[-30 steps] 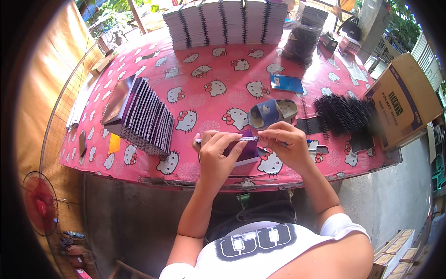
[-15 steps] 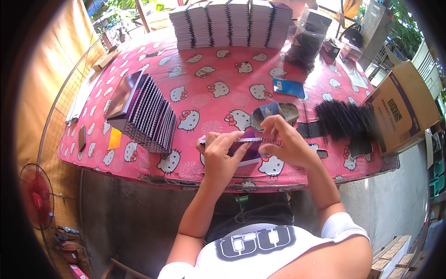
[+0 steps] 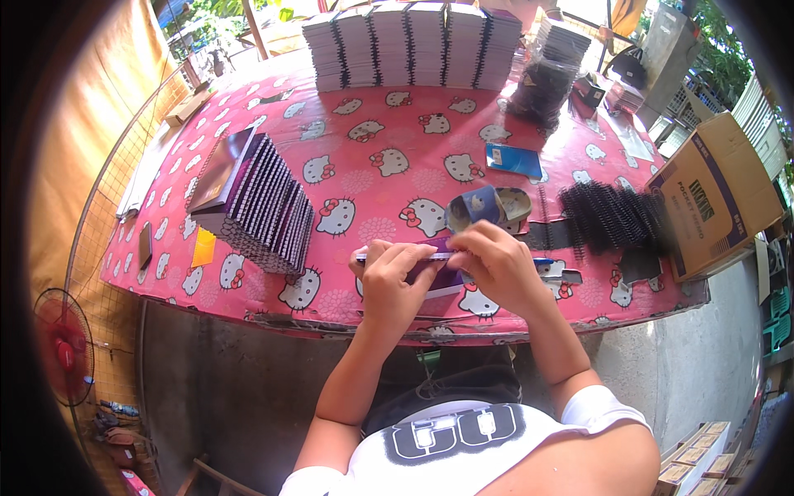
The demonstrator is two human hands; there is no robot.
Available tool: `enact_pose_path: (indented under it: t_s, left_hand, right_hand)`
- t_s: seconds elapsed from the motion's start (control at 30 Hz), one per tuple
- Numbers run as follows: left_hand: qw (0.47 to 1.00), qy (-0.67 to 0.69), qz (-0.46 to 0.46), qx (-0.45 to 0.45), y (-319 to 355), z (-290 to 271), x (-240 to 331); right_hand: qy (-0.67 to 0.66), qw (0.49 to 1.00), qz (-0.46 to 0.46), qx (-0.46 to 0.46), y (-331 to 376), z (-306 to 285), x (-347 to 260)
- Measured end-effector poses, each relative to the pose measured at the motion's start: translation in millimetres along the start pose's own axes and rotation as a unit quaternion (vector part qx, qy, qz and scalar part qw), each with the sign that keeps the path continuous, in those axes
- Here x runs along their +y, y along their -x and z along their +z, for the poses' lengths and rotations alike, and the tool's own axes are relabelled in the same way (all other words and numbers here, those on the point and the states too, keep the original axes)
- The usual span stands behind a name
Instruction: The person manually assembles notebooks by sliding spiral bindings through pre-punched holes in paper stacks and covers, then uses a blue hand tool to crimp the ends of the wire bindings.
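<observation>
Purple notebook (image 3: 445, 279), near centre, clamped in my left hand (image 3: 392, 273); my right hand (image 3: 500, 260) is at its right end, pinching or not, I can't tell. It looks unfinished; notebook stack (image 3: 266, 207) left, loose black coils (image 3: 614, 217) right.

The bench (image 3: 376, 194) is covered with a pink patterned sheet (image 3: 285, 157), and on it there are white spiral-bound stacks (image 3: 413, 45), a purple notebook pile (image 3: 260, 202), black coils (image 3: 612, 211) and a blue booklet (image 3: 513, 162)
</observation>
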State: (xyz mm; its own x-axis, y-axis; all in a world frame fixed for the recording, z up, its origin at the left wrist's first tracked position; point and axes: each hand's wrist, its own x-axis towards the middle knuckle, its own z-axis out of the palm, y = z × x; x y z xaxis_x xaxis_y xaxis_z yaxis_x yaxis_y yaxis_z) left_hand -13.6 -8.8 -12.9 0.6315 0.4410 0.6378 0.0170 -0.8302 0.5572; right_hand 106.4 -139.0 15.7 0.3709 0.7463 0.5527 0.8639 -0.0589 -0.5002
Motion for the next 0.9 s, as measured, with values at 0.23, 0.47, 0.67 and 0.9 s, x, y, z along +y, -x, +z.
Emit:
enact_pose_path:
  t_s: [0.23, 0.47, 0.67, 0.9]
  left_hand:
    - [1.0, 0.005, -0.004, -0.001, 0.8, -3.1, -0.9]
    - [0.999, 0.029, 0.036, -0.009, -4.3, -5.3, -3.1]
    - [1.0, 0.001, 0.028, 0.007, -10.8, 2.6, -5.3]
    - [1.0, 0.016, 0.015, -0.016, -10.9, 2.8, -6.3]
  right_hand:
    - [-0.039, 0.993, 0.041, -0.104, -2.9, -3.4, 12.8]
    - [0.217, 0.964, 0.063, -0.139, -2.0, -23.0, 172.0]
    - [0.049, 0.983, 0.176, -0.007, -16.5, -27.1, 155.9]
    - [-0.311, 0.924, 0.174, -0.141, -18.4, -30.7, 116.0]
